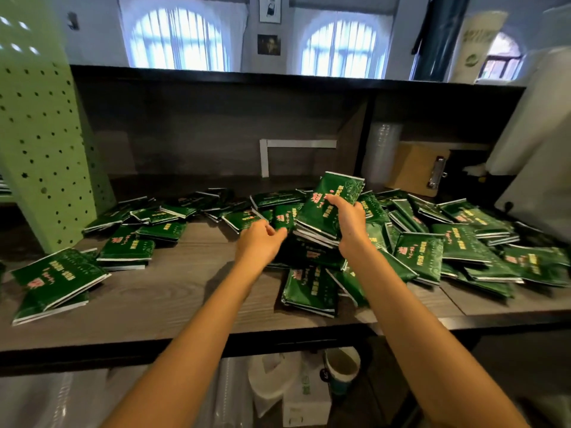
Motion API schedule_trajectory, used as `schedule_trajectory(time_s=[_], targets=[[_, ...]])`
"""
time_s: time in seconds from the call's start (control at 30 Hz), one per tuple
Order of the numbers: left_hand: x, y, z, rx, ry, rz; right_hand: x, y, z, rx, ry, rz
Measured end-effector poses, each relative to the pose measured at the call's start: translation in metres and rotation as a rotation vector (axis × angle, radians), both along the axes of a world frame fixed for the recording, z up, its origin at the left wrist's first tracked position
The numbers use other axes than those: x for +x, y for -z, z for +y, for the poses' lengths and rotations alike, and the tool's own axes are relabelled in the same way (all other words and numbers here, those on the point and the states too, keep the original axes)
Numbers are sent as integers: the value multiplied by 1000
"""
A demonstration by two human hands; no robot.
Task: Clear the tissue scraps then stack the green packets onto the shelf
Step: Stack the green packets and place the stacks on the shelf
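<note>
A tilted stack of packets (324, 208) is gripped by the right hand (347, 220), while the left hand (258, 244) is stretched out alongside, grip unclear tbh.

Wooden shelf (173, 291), scattered green packets (309, 290), clipboard (417, 169)

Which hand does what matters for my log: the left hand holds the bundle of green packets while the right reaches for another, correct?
No, the hands are swapped: the head view shows the right hand holding the bundle of green packets, the left hand reaching for another packet.
</note>
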State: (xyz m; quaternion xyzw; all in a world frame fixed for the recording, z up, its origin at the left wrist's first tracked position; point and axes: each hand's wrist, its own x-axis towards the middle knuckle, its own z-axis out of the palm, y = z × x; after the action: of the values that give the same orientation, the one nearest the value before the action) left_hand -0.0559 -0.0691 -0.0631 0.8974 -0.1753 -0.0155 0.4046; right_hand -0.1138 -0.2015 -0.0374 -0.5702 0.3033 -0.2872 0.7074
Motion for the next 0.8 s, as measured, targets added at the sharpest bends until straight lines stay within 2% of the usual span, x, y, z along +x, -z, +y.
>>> schedule_trajectory(time_s=[0.1, 0.2, 0.3, 0.4, 0.47, 0.63, 0.8], targets=[[-9, 8, -8, 112, 69, 46, -15, 9, -14, 32, 36, 12], [-11, 9, -12, 68, 61, 71, -23, 13, -18, 60, 39, 6], [-9, 7, -13, -103, 14, 112, -25, 12, -15, 63, 12, -12], [-3, 5, -8, -469, -55, 216, -24, 8, -8, 43, -12, -23], [3, 5, -1, -656, -129, 216, -22, 5, -2, 25, -27, -29], [17, -6, 33, -924, -315, 97, -11, 1, 21, -7, -134, -23], [30, -18, 72, -992, -365, 55, 5, 5, 56, -64, -272, 19]])
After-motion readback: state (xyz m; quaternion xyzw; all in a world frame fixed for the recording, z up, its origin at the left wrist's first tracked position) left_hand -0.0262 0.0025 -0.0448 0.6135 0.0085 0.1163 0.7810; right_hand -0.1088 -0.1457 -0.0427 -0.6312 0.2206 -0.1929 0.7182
